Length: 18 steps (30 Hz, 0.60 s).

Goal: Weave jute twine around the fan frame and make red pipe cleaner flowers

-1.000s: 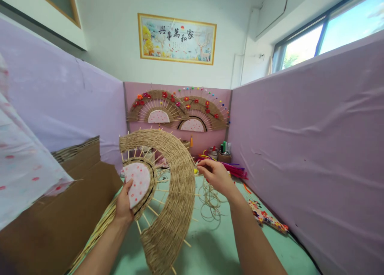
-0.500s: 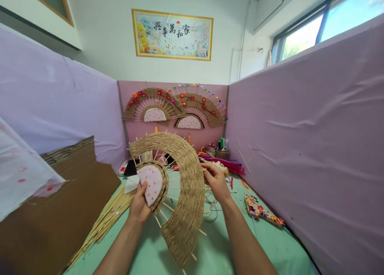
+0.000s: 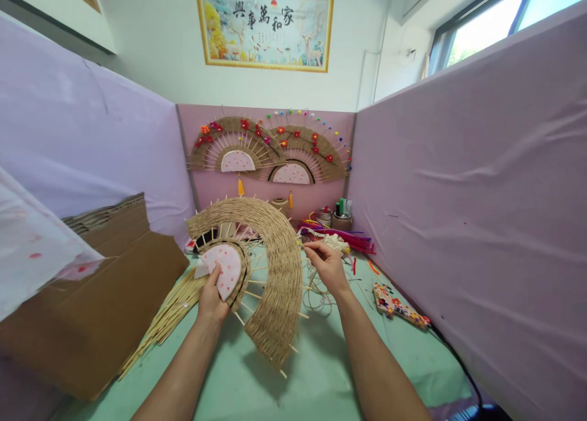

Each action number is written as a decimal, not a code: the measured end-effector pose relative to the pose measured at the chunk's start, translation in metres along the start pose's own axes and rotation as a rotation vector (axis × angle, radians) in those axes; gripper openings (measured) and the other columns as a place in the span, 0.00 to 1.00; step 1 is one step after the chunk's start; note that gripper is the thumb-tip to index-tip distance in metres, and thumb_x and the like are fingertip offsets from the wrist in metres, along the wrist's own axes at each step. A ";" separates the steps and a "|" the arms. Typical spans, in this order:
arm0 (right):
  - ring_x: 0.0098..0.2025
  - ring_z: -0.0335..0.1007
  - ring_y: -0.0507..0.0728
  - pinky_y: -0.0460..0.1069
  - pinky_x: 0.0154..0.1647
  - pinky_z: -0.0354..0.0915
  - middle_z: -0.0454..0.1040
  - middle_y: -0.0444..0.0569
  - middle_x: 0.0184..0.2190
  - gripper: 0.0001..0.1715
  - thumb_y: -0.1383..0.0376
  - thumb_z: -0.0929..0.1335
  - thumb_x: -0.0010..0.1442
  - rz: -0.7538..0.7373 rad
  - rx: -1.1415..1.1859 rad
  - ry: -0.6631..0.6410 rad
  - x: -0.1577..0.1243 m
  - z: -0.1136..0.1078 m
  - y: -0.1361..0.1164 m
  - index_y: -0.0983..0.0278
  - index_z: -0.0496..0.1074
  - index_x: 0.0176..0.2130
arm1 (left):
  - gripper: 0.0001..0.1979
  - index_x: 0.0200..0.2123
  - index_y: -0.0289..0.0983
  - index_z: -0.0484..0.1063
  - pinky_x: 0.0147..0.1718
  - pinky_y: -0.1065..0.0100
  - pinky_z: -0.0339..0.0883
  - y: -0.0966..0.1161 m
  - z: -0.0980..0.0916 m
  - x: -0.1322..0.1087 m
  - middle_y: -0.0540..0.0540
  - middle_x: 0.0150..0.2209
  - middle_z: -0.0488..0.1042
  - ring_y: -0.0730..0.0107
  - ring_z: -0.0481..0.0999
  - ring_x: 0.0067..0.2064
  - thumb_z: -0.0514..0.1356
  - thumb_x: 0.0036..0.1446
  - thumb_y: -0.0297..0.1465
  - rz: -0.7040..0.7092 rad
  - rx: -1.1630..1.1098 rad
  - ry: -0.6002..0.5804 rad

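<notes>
A half-round fan (image 3: 279, 268) of woven brown twine on thin wooden sticks is held up, tilted, over the table. At its centre is a white half-disc (image 3: 232, 263) with pink dots. My left hand (image 3: 214, 298) grips the fan there, thumb on the dotted face and fingers behind. My right hand (image 3: 326, 265) is at the fan's outer right edge, thumb and fingertips pinched together beside a stick end. Whether they hold that stick or a strand of twine is too small to tell. Loose twine (image 3: 318, 295) lies in loops on the table below.
Two finished fans with red flowers, one a flowered fan (image 3: 206, 158), hang on the back panel. Cardboard (image 3: 114, 292) and a bundle of thin sticks (image 3: 167, 317) lie left. A flower-patterned glue gun (image 3: 398, 308) with a cord is at right. Pipe cleaners (image 3: 353, 240) and a pen pot (image 3: 342, 221) stand behind.
The view has tipped downward. The fan has shifted slightly left and up in the picture, still in my left hand. My right hand has stayed pinched at its outer edge.
</notes>
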State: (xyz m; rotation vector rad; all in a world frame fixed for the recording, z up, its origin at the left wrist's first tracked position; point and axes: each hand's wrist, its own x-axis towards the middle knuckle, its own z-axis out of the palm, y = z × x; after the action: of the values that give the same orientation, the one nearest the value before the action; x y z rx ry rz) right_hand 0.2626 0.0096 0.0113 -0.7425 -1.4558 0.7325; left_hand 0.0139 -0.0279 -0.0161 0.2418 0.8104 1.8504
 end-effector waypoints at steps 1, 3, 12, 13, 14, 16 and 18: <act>0.26 0.63 0.51 0.45 0.24 0.59 0.70 0.46 0.25 0.13 0.58 0.68 0.53 0.003 0.002 -0.010 0.000 0.000 -0.001 0.64 0.75 0.34 | 0.13 0.46 0.35 0.71 0.36 0.66 0.74 0.000 0.000 0.000 0.45 0.30 0.78 0.70 0.78 0.30 0.54 0.58 0.27 0.014 0.009 0.007; 0.26 0.62 0.50 0.45 0.24 0.58 0.70 0.45 0.24 0.13 0.57 0.68 0.53 0.017 0.006 -0.021 0.000 -0.002 -0.003 0.65 0.75 0.33 | 0.12 0.46 0.36 0.71 0.39 0.65 0.73 0.001 0.000 0.000 0.45 0.33 0.78 0.71 0.79 0.33 0.55 0.58 0.28 0.054 0.027 0.016; 0.28 0.63 0.52 0.47 0.29 0.59 0.71 0.48 0.27 0.11 0.59 0.66 0.56 -0.171 -0.229 -0.030 -0.007 -0.002 -0.012 0.64 0.74 0.33 | 0.14 0.47 0.43 0.70 0.44 0.63 0.71 0.003 -0.006 0.009 0.47 0.42 0.77 0.72 0.77 0.40 0.57 0.56 0.29 0.215 0.041 0.027; 0.29 0.64 0.53 0.47 0.29 0.59 0.70 0.48 0.28 0.11 0.60 0.66 0.57 -0.209 -0.269 -0.030 -0.008 -0.001 -0.013 0.64 0.74 0.33 | 0.13 0.46 0.42 0.70 0.44 0.64 0.71 0.003 -0.007 0.010 0.47 0.42 0.77 0.72 0.77 0.39 0.57 0.56 0.29 0.228 0.040 0.039; 0.29 0.64 0.53 0.48 0.30 0.59 0.70 0.48 0.28 0.10 0.60 0.65 0.57 -0.242 -0.299 -0.031 -0.009 -0.001 -0.014 0.63 0.74 0.33 | 0.13 0.46 0.42 0.71 0.43 0.64 0.71 0.004 -0.007 0.011 0.47 0.41 0.77 0.73 0.77 0.39 0.57 0.56 0.29 0.239 0.039 0.050; 0.29 0.63 0.52 0.48 0.30 0.59 0.70 0.48 0.28 0.09 0.62 0.65 0.58 -0.289 -0.332 -0.034 -0.011 0.000 -0.017 0.63 0.73 0.33 | 0.13 0.45 0.41 0.71 0.43 0.64 0.71 0.005 -0.008 0.013 0.47 0.41 0.77 0.73 0.77 0.39 0.57 0.56 0.30 0.247 0.034 0.063; 0.28 0.63 0.52 0.47 0.30 0.59 0.70 0.48 0.28 0.09 0.62 0.65 0.58 -0.313 -0.336 -0.040 -0.013 0.001 -0.018 0.63 0.73 0.34 | 0.13 0.46 0.41 0.71 0.43 0.65 0.71 0.006 -0.009 0.014 0.46 0.41 0.77 0.72 0.77 0.40 0.57 0.56 0.30 0.250 0.025 0.068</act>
State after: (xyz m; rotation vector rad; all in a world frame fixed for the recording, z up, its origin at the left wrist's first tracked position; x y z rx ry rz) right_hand 0.2616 -0.0112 0.0185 -0.7312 -1.7060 0.2669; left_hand -0.0012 -0.0206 -0.0213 0.3087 0.8825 2.0933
